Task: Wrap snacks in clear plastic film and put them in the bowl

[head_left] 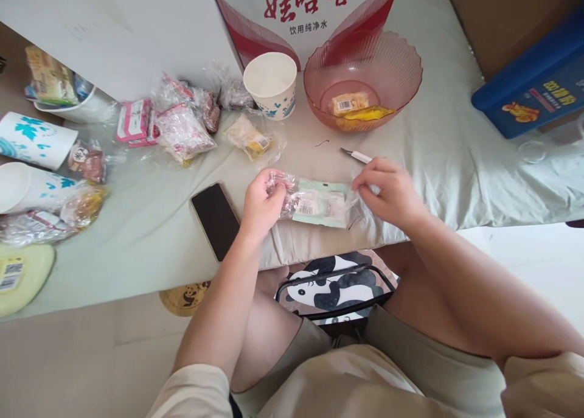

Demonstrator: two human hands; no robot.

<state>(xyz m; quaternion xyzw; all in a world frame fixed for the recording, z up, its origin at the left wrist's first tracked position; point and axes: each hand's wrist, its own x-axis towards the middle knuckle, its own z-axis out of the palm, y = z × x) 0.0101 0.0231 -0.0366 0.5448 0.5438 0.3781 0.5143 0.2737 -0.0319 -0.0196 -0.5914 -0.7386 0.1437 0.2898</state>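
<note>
Between my two hands a pale green snack packet [320,204] lies inside clear plastic wrap, just above the cloth-covered surface. My left hand [266,204] pinches the crumpled plastic at its left end. At the other end my right hand [387,190] grips the clear film between thumb and fingers. Partly under my right hand rests a slim white cutter [360,156], its dark tip pointing left. A black phone [214,219] lies left of my left forearm. Beyond the packet sits another clear-wrapped snack [249,137].
A pink ribbed bowl [319,104] with a few snack packs stands behind, beside an upright paper cup [270,83]. Several wrapped snacks [185,132] and tipped paper cups [39,139] crowd the left. A white-and-red carton [296,44] backs the bowl; a blue box [533,83] is at right.
</note>
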